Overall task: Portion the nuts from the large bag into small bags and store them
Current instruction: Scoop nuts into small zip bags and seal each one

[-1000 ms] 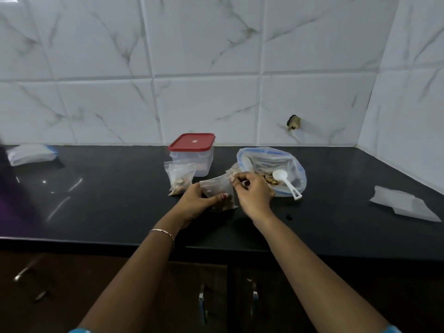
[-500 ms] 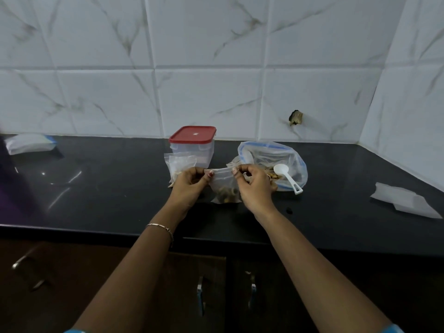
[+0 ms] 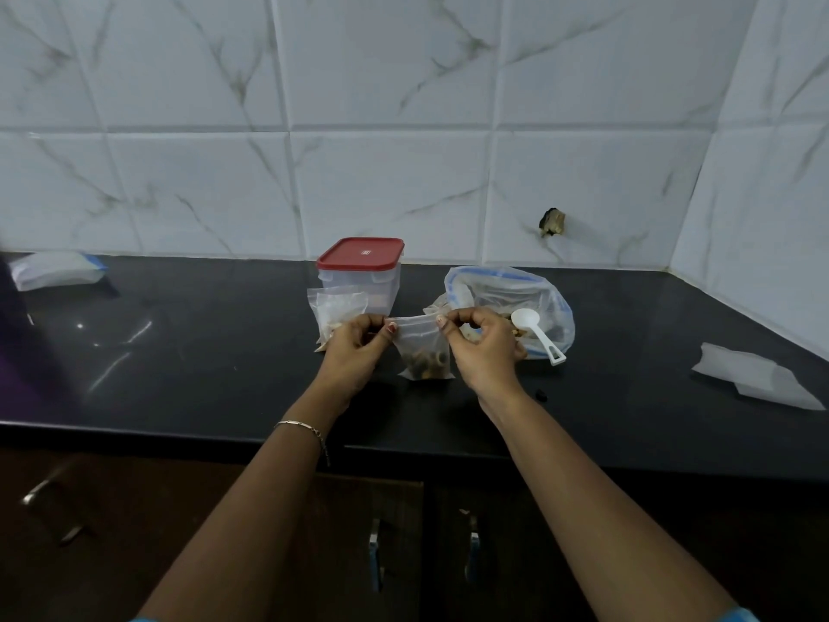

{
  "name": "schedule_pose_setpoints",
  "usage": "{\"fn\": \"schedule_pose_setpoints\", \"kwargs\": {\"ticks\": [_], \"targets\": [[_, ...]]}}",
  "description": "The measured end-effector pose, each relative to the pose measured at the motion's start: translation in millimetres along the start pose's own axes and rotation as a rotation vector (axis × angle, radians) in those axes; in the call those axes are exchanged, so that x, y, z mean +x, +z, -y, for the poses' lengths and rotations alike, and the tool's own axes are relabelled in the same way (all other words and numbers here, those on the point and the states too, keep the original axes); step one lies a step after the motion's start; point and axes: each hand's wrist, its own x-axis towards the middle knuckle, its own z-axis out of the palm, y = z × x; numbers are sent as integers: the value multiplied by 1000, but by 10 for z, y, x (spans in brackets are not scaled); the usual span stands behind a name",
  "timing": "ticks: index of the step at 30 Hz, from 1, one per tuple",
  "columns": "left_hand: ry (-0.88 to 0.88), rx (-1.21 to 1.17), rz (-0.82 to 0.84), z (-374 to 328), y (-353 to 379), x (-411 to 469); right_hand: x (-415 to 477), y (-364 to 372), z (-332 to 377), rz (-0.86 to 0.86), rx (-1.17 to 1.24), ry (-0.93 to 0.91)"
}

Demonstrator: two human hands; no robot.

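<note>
Left grip: your left grip [image 3: 354, 347] pinches the top left corner of the small bag [image 3: 421, 341] between thumb and fingertips, with the other fingers curled in.
Right grip: your right grip [image 3: 482, 347] pinches the top right corner of the same bag, thumb and forefinger closed on its rim.
Small bag: it hangs upright between your two grips, its top edge pulled straight across. You cannot tell whether its bottom touches the bench [image 3: 202, 352].
Nuts: a small heap of dark and pale nuts [image 3: 426, 362] sits in the bottom of that bag.
Wrist: a thin bracelet [image 3: 300, 426] circles your left wrist.
Second small bag: the second small bag [image 3: 338, 305] stands just behind your left grip, against the container [image 3: 359, 285].
Container: a clear box with its red lid [image 3: 360, 253] on, near the wall.
Large bag: the large bag [image 3: 507, 294] lies behind your right grip, clear with a blue strip and its mouth open.
Spoon: a white spoon [image 3: 538, 336] rests on the large bag, handle pointing down to the right.
Speck: a small dark bit [image 3: 541, 394] lies on the bench near your right wrist.
Far left: a flat clear packet [image 3: 56, 271] lies by the wall.
Far right: a crumpled white sheet [image 3: 758, 374] lies well apart from the bags.
</note>
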Motion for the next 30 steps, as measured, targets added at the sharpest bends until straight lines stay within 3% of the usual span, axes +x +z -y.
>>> {"fn": "schedule_pose_setpoints", "kwargs": {"ticks": [5,20,30], "targets": [[18,4,2,-40,10,-17,-23,61,-4,145,106,39],[99,-8,109,-74,44,-71,-17,116,-63,270,65,2],[81,11,103,-46,16,-47,43,139,-112,244,1,-60]]}}
